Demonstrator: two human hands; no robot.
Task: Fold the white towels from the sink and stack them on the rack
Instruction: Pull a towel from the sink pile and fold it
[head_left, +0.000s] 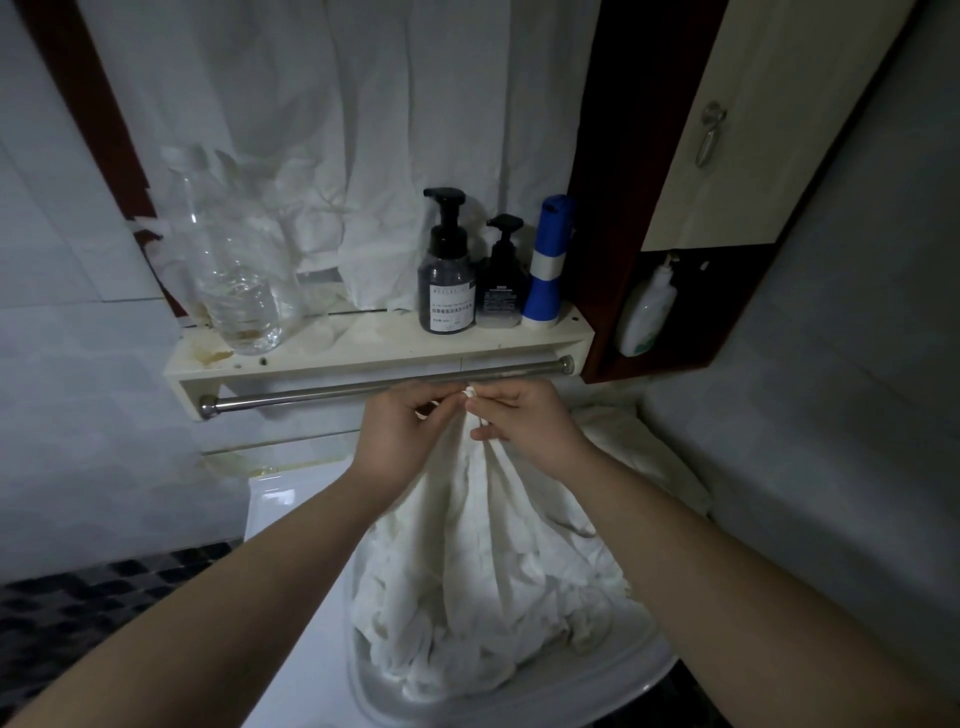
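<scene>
1. My left hand curls and pinches the towel's top edge.
2. My right hand pinches the same edge, fingertips touching the left's.
3. The towel hangs bunched into the sink, just below the rail.

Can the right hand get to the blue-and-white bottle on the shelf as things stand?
Probably not yet: the right hand pinches the white towel together with the left hand, so it must let go first. Otherwise the way looks free; the bottle stands on the shelf just above.
</scene>
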